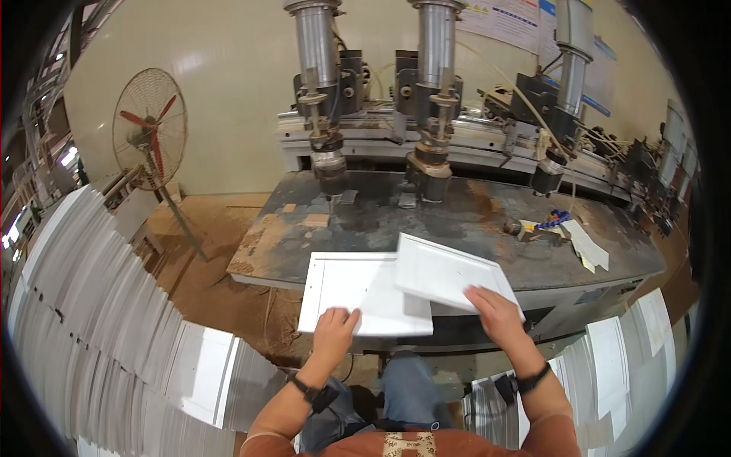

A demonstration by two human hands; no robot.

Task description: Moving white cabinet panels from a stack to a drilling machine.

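Note:
Two white cabinet door panels with a grooved border are at the front edge of a dark machine table. My left hand (333, 333) is closed on the near edge of the left panel (354, 280), its fingers curled over the top face. With my right hand (499, 317) I grip the right panel (448, 270) by its near right corner. The right panel is tilted and overlaps the right part of the left one, casting a shadow on it. Parts of both hands below the panels are hidden.
Several vertical drill spindles (330, 164) stand over the machine table (365, 217). A blue coiled hose (554, 221) and paper (586, 247) lie at its right. Stacked white panels flank me, left (99, 305) and right (609, 365). A caged fan (150, 129) is at far left.

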